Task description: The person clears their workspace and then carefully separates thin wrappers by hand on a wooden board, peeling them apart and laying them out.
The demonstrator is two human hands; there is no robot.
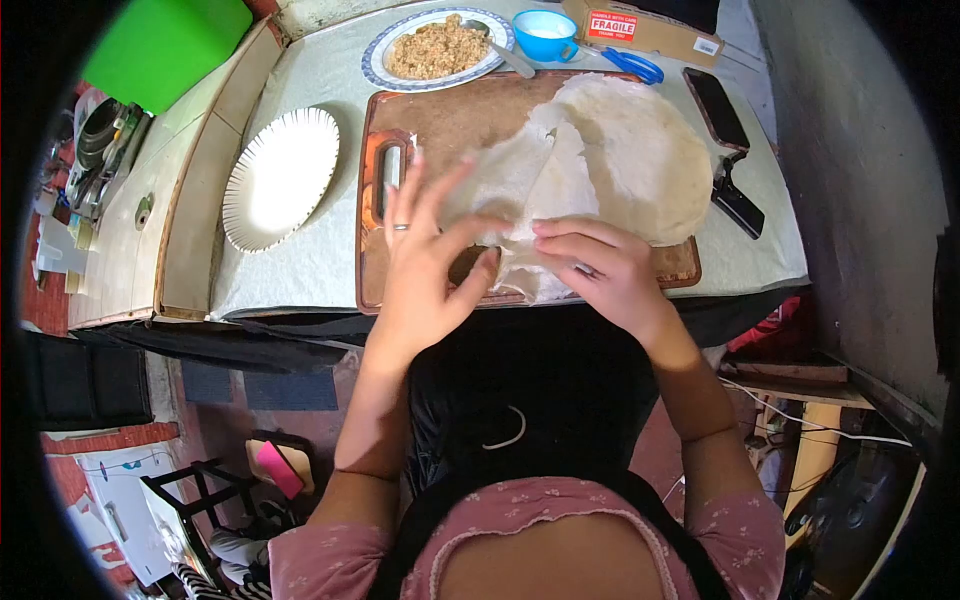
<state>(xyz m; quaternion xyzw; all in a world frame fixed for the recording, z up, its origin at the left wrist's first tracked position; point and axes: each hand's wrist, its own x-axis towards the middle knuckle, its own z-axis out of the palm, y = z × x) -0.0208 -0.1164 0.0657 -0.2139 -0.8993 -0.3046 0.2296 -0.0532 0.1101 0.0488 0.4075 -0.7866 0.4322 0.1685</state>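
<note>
Thin, pale spring roll wrappers lie in a round stack over the right part of the wooden cutting board. One loose, torn-edged wrapper is partly lifted and folded toward the front edge. My right hand pinches its near edge with the fingertips. Across from it, my left hand has its fingers spread, index fingertip against the wrapper and thumb apart just below. The fingertips partly hide the wrapper's edge.
Behind the board stand a plate of crumbly filling with a spoon, a blue cup, blue-handled scissors and a cardboard box. A white paper plate lies left; a phone and a black holder lie right.
</note>
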